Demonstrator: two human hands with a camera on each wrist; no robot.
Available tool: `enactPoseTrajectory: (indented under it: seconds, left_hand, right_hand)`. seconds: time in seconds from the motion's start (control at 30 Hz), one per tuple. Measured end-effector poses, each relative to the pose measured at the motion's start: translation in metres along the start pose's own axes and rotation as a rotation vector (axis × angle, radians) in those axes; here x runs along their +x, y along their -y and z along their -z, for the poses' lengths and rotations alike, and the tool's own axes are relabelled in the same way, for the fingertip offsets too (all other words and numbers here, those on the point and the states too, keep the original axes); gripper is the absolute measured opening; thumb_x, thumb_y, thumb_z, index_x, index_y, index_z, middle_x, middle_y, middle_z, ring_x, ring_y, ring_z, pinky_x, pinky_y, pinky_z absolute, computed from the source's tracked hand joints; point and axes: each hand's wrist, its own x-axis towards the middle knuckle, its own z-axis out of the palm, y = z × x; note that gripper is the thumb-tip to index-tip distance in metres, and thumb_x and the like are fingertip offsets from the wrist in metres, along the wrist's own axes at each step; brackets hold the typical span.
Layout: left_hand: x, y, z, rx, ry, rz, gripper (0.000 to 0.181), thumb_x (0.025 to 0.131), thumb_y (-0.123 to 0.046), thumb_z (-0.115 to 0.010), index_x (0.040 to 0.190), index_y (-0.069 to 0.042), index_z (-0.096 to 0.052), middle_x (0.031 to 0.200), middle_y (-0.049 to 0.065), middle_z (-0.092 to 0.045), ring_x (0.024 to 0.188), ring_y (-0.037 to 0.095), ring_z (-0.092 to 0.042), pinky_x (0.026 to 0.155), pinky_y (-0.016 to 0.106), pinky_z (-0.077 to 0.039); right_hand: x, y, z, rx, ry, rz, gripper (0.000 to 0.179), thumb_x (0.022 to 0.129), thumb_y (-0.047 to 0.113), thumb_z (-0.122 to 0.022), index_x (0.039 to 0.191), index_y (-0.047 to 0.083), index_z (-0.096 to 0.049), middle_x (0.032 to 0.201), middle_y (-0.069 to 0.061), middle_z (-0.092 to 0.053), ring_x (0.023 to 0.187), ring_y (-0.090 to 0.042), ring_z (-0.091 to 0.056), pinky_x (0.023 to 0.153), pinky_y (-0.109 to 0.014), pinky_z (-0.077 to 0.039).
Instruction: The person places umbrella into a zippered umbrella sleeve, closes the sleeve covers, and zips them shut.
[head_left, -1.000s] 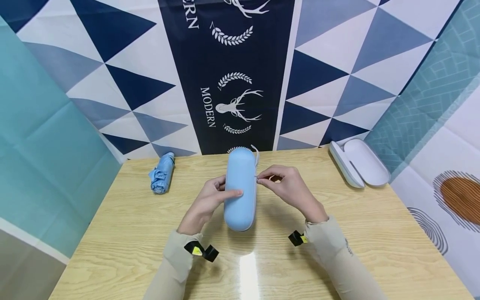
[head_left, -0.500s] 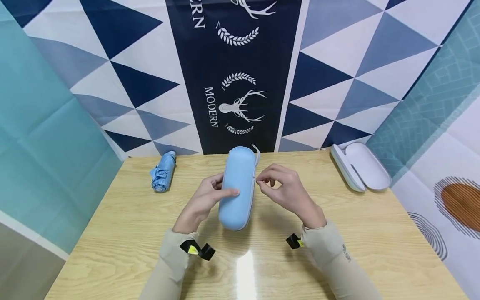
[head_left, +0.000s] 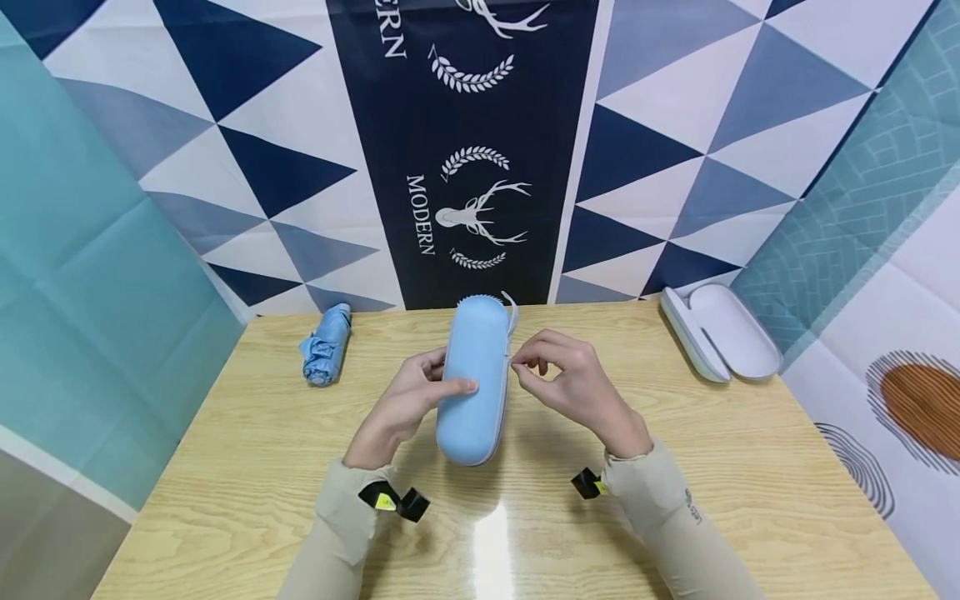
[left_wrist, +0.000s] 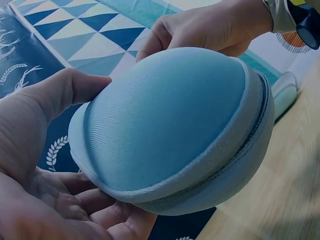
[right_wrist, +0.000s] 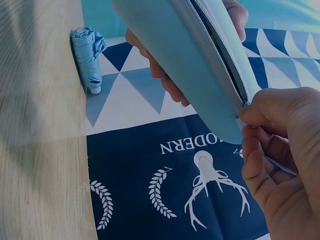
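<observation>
A light blue zip case [head_left: 472, 367], long with rounded ends, is held up over the table. My left hand [head_left: 408, 400] grips it from the left, thumb across its front and fingers behind. On its right side, my right hand [head_left: 570, 375] pinches the zipper pull between thumb and forefinger; the pull itself is mostly hidden by the fingertips. In the right wrist view, the zipper [right_wrist: 220, 50] is parted into a narrow dark slit running up to the pinching fingers. A pale wrist strap [head_left: 512, 310] loops out near the case's far end.
A folded blue umbrella [head_left: 327, 343] lies at the back left of the wooden table [head_left: 262, 467]. At the back right lies an opened white hard case [head_left: 722, 329]. Patterned cloth walls [head_left: 480, 117] border the back and sides.
Over the last second the case's near end has swung slightly left, tilting it. The right hand stays at the zipper with its fingers slightly more spread. The last half second shows hardly any movement.
</observation>
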Motion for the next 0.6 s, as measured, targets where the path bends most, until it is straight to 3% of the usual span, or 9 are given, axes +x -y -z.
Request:
enactPoseTrajectory:
  seconds: [0.2, 0.43, 0.6]
  left_hand:
    - [-0.0003, 0.0, -0.0005, -0.002, 0.012, 0.008, 0.072, 0.087, -0.014, -0.076, 0.151, 0.0, -0.046, 0.138, 0.024, -0.062, 0.12, 0.032, -0.066, 0.102, 0.049, -0.054]
    - [-0.0003, 0.0005, -0.0019, -0.024, 0.013, 0.011, 0.071, 0.087, -0.013, -0.075, 0.151, 0.0, -0.046, 0.139, 0.024, -0.061, 0.12, 0.032, -0.066, 0.102, 0.049, -0.054]
    - [-0.0002, 0.0003, -0.0039, -0.061, -0.017, 0.023, 0.07, 0.089, -0.012, -0.074, 0.151, 0.0, -0.045, 0.138, 0.024, -0.061, 0.12, 0.029, -0.066, 0.102, 0.048, -0.053]
  right_hand:
    - [-0.0006, 0.0006, 0.0014, 0.002, 0.015, -0.023, 0.022, 0.081, -0.009, -0.076, 0.09, 0.011, -0.079, 0.085, 0.002, -0.071, 0.068, -0.015, -0.058, 0.063, -0.014, -0.045]
    - [-0.0007, 0.0012, 0.0026, 0.0, 0.014, -0.024, 0.021, 0.081, -0.009, -0.077, 0.09, 0.01, -0.079, 0.085, 0.003, -0.072, 0.068, -0.013, -0.058, 0.058, -0.027, -0.05]
    - [-0.0017, 0.0019, 0.0001, 0.026, 0.034, -0.006, 0.022, 0.081, -0.01, -0.076, 0.089, 0.01, -0.079, 0.085, 0.003, -0.072, 0.069, -0.012, -0.059, 0.059, -0.025, -0.051]
